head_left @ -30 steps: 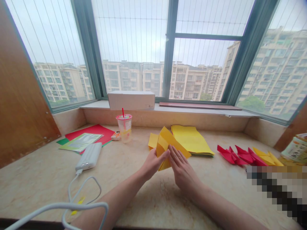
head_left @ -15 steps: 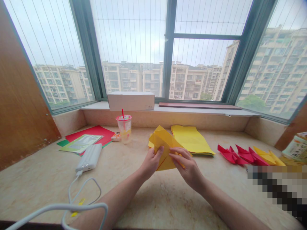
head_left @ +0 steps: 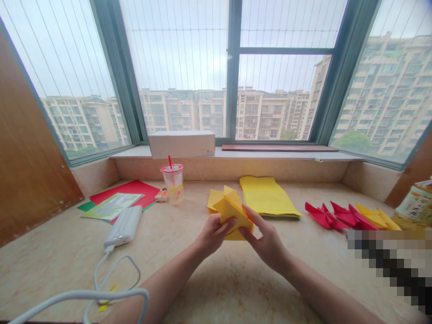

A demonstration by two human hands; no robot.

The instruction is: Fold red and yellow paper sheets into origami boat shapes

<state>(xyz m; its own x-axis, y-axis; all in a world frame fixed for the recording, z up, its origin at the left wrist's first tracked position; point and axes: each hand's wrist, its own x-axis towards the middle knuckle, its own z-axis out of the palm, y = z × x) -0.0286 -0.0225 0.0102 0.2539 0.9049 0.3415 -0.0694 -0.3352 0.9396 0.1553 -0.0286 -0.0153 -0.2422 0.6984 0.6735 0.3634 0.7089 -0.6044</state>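
Observation:
Between my two hands is a piece of folded yellow paper [head_left: 232, 209], raised over the tabletop with pointed flaps at its top. My left hand [head_left: 216, 231] grips its lower left side, thumb across the front. On the right edge, my right hand [head_left: 265, 234] pinches it with thumb and fingers. More yellow paper [head_left: 213, 199] shows behind the piece, partly hidden by it. A stack of yellow sheets [head_left: 270, 195] lies just beyond my right hand.
At the right lie red folded paper shapes [head_left: 326, 216] and a yellow one [head_left: 378, 217], near a bottle [head_left: 416, 204]. Leftward are a lidded cup [head_left: 173, 184], red paper [head_left: 135, 191], a white power bank [head_left: 124, 225] and its cable [head_left: 101, 294]. A white box [head_left: 182, 145] stands on the sill.
The yellow paper has become more compact, with its flaps folded in and points standing up. My right hand's fingers moved from its front face to its right edge.

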